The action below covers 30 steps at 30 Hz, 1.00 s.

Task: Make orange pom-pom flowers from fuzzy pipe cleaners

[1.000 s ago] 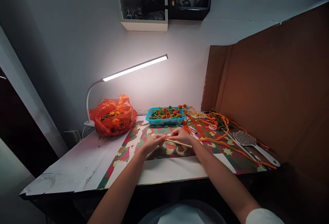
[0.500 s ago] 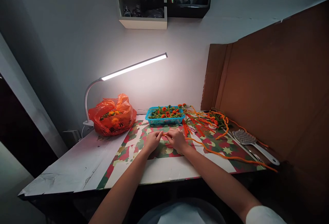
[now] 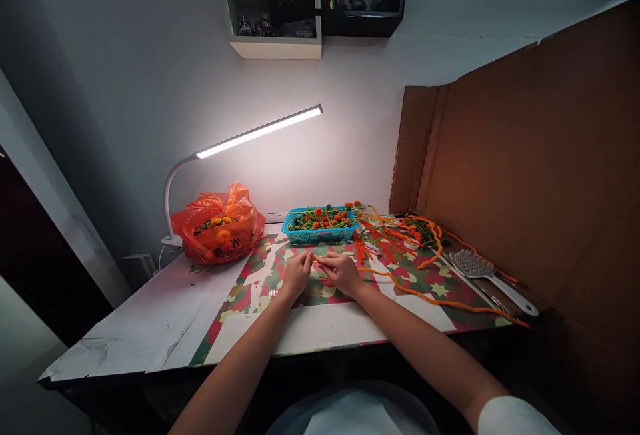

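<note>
Over the patterned table covering, my left hand [image 3: 297, 274] is closed, thumb and fingertips pinched on a small piece of orange yarn [image 3: 315, 258]. My right hand [image 3: 341, 273] meets it from the right, its fingers pinching the same piece. Most of that piece is hidden by the fingers. From beside my right hand a long, thick orange strand [image 3: 425, 299] runs across to the table's right edge; I cannot tell whether it joins the held piece. Behind the hands stands a blue basket [image 3: 320, 236] of orange flower heads on green stems.
An orange plastic bag [image 3: 225, 245] with flower heads sits left, beside a lit lamp [image 3: 260, 132]. At right lie loose orange strands [image 3: 395, 228], scissors partly covered, and a grey-white hairbrush [image 3: 493, 275]. A tall cardboard panel [image 3: 510, 175] borders the right side; shelves [image 3: 280, 50] hang above.
My right hand's fingers have straightened a little toward the left, and more orange shows between the fingertips. Both hands stay close together. The view has shifted slightly.
</note>
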Tool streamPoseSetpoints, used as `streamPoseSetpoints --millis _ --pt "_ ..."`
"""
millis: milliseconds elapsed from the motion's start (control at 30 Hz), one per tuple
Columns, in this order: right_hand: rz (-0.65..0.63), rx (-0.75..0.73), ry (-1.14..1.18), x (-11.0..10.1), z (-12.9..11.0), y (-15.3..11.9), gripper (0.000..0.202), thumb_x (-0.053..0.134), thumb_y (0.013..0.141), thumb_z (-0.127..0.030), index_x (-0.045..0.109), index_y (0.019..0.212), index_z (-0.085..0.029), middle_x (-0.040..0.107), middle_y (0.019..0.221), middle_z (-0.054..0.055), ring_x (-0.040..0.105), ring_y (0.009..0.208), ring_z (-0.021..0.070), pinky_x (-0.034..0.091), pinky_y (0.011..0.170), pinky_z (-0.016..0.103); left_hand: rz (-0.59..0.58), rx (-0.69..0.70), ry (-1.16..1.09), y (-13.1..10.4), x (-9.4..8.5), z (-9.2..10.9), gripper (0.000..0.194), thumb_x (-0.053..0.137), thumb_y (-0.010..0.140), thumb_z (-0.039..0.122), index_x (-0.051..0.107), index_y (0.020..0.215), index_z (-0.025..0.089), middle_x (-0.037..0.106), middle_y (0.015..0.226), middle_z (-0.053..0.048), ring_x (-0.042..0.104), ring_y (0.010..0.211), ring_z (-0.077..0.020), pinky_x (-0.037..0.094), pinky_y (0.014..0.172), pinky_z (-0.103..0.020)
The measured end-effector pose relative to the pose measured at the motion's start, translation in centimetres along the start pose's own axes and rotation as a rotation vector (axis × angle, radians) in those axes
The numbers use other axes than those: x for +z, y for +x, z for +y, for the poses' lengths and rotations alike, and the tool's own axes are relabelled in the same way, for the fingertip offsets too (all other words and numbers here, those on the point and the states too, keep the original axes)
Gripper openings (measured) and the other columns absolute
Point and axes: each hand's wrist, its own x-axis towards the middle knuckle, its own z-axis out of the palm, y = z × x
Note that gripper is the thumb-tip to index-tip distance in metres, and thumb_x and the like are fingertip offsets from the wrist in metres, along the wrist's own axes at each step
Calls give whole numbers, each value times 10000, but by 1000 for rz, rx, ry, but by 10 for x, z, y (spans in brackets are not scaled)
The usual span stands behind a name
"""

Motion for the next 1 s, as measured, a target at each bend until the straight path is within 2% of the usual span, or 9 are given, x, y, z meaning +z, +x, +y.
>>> streamPoseSetpoints --millis 167,267,333,433,533,667,767,900,1000 --pt "18 16 225 5 4 2 273 529 869 -303 701 1070 -234 652 780 39 570 709 142 427 640 242 32 -77 -178 6 3 -5 388 457 775 519 436 546 207 410 529 19 385 538 -144 266 531 -256" --pt "36 159 415 8 8 5 314 593 801 -408 735 984 -197 618 677 27 519 589 126 427 558 246 -34 -175 -418 10 6 -8 445 482 717 618 403 564 208 331 517 51 300 491 -110 245 495 -242" --pt "-17 294 554 4 10 7 363 635 740 -476 747 920 -183 620 663 20 480 524 103 417 508 240 -114 -195 -537 11 5 -8 473 517 679 651 388 585 206 298 525 67 250 484 -92 228 485 -232" --pt "-162 426 649 -11 10 10 387 694 659 -515 745 802 -159 602 611 7 446 501 84 377 474 222 -309 -165 -579 9 -1 -5 470 547 691 637 413 609 194 300 545 67 237 502 -86 222 493 -229" --pt "-249 494 603 -28 10 11 373 749 592 -495 706 639 -127 518 495 -18 383 462 66 293 435 212 -508 -122 -532 6 -9 -3 459 532 738 608 436 597 182 306 556 57 241 521 -90 220 506 -235" --pt "-345 480 557 -36 15 11 359 769 553 -470 698 600 -122 556 503 -6 422 477 78 304 449 215 -643 -98 -370 4 -15 -2 472 549 726 603 460 536 180 308 536 46 237 520 -97 183 497 -246" --pt "-315 421 470 -31 20 11 324 771 550 -437 715 625 -127 616 547 14 489 519 107 342 483 223 -656 -92 -276 4 -17 0 447 586 715 556 472 498 182 306 517 43 232 511 -100 165 491 -249" --pt "-122 336 270 -20 17 10 263 749 605 -395 710 604 -136 650 582 35 541 553 127 359 504 223 -547 -71 -234 5 -16 0 388 616 704 485 510 483 185 360 509 32 291 511 -111 198 497 -244" --pt "-24 267 143 -17 12 9 261 742 638 -408 707 601 -152 659 596 41 545 555 128 348 509 226 -501 -42 -205 7 -14 -2 358 595 719 460 543 497 184 387 499 29 317 515 -120 221 513 -242"
